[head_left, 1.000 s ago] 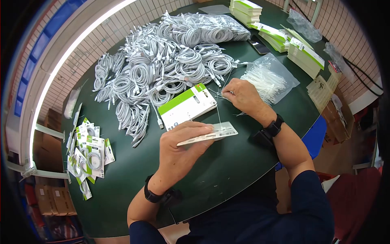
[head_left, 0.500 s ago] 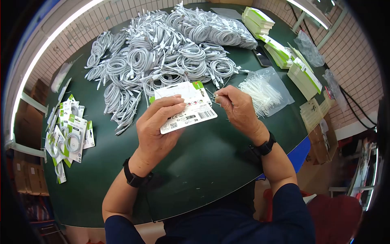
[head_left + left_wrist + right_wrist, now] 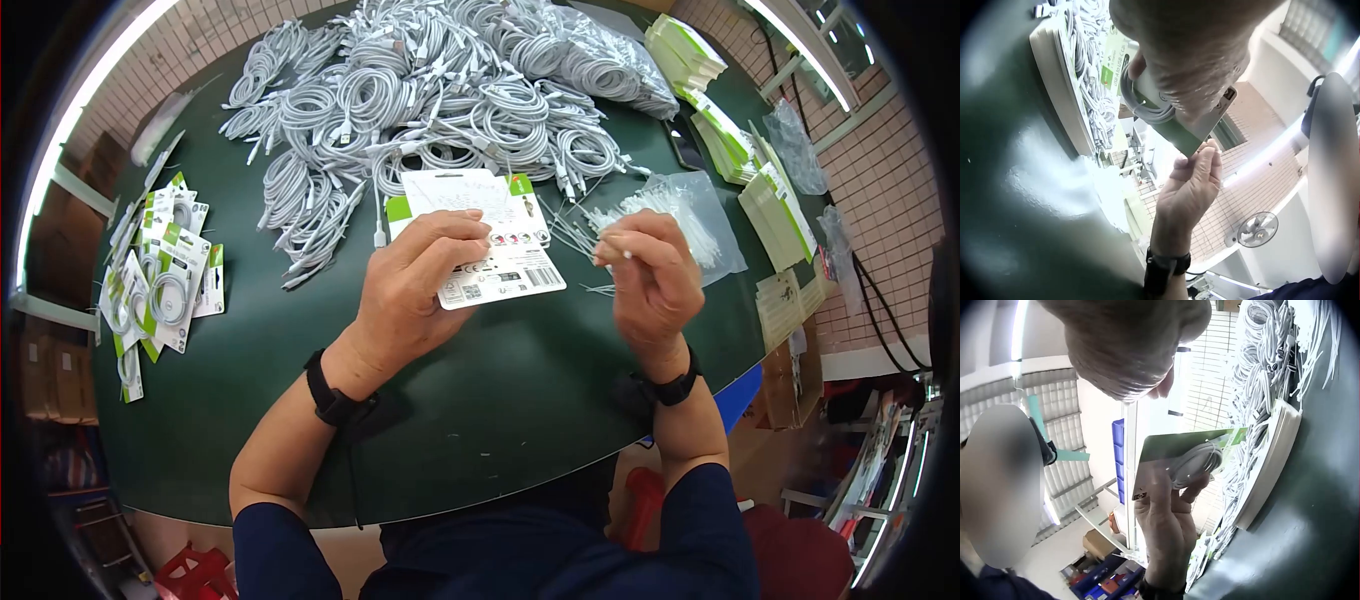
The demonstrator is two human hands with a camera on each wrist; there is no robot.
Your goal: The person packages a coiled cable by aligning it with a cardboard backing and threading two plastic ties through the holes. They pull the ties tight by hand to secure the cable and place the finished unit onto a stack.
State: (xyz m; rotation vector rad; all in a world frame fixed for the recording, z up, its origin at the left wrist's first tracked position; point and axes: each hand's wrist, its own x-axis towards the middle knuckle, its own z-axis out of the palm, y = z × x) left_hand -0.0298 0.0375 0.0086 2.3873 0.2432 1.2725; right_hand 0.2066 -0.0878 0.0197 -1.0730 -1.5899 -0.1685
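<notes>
My left hand (image 3: 405,275) grips a printed packaging card (image 3: 515,285) by its left part, barcode side up in the head view. A coiled grey-white cable (image 3: 1200,464) sits against the card's other face, seen in both wrist views. To the card's right, my right hand (image 3: 655,285) is raised with thumb and fingers together. It pinches a thin white cable tie (image 3: 628,254), of which only a short tip shows. Behind the held card lies a stack of green-and-white cards (image 3: 522,186), partly covered by it.
A big heap of coiled cables (image 3: 370,100) spreads across the back of the green table (image 3: 540,400). White cable ties (image 3: 690,215) lie on a plastic bag at right. Carded cables (image 3: 180,265) are piled at left; more card stacks (image 3: 780,215) stand at far right.
The card has turned from nearly edge-on to showing its printed back. My right hand has drawn away from the cable heap, then rightward and nearer. The head view has shifted too.
</notes>
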